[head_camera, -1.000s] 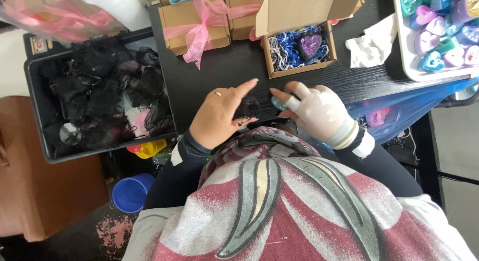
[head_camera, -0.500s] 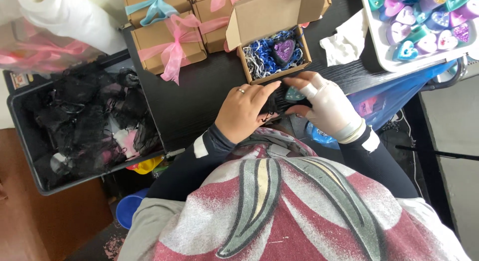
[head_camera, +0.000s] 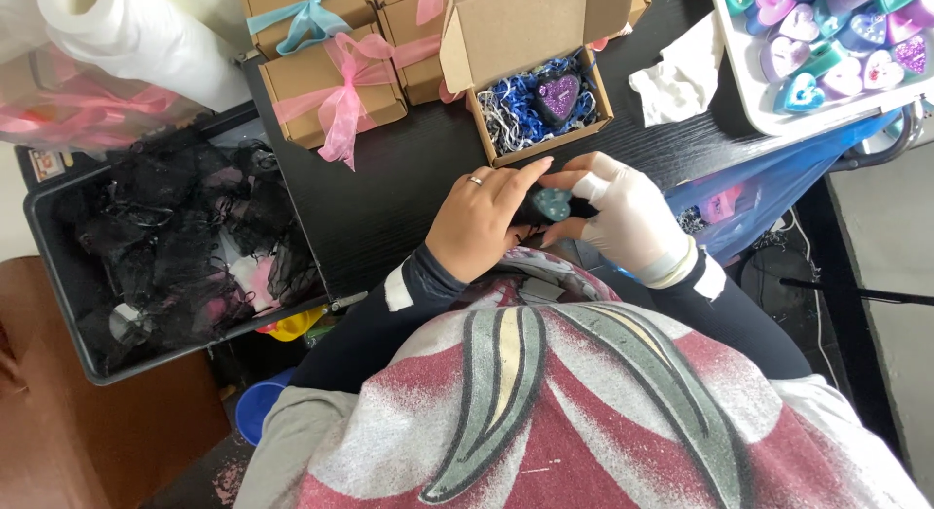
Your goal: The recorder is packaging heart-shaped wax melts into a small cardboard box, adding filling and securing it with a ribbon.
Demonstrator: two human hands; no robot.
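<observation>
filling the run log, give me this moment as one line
left hand: bare, ringed, fingers on teal heart | right hand: gloved, pinching same heart | open box: purple heart on blue shred | surface: black table

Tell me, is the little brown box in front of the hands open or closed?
Open. The cardboard box has its lid flap standing up, and inside you can see blue shredded paper with a purple glittery heart on it.

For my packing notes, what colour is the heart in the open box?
Glittery purple heart, head view.

A teal glittery heart (head_camera: 555, 203) (held over the black table (head_camera: 389, 193)) nears a purple heart (head_camera: 560, 96) on blue-white shreds (head_camera: 516, 110).
</observation>
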